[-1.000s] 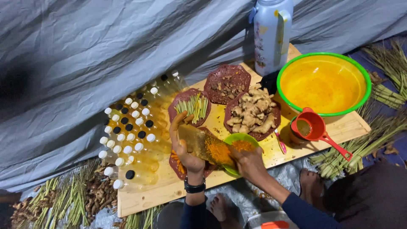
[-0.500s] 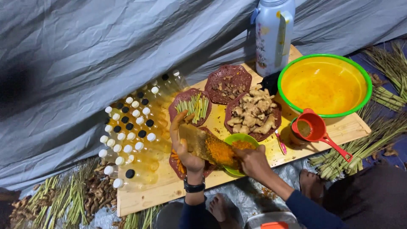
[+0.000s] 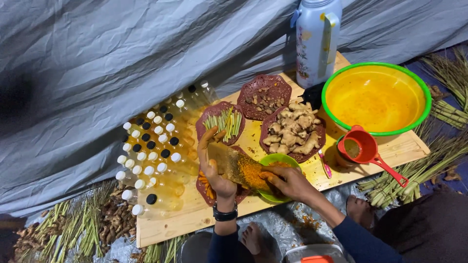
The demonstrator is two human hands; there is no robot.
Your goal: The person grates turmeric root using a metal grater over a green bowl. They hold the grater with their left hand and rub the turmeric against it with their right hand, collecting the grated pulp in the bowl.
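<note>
My left hand (image 3: 213,168) grips the upper end of a flat metal grater (image 3: 238,168) smeared with orange pulp, tilted down toward a small green bowl (image 3: 273,160). My right hand (image 3: 287,181) presses a piece of orange root against the lower part of the grater, over the bowl. A dark red plate (image 3: 204,187) with orange root pieces lies under my left wrist. All of this sits on a wooden board (image 3: 195,214).
Several capped bottles of yellow liquid (image 3: 156,160) stand at the left. Red plates hold lemongrass (image 3: 224,122), ginger (image 3: 292,131) and brown pieces (image 3: 265,97). A green-rimmed yellow basin (image 3: 375,100), red scoop (image 3: 365,148) and tall jug (image 3: 317,41) are at the right. Bare feet (image 3: 253,238) below.
The right hand has slid slightly along the grater; the left hand and grater stay in place.
</note>
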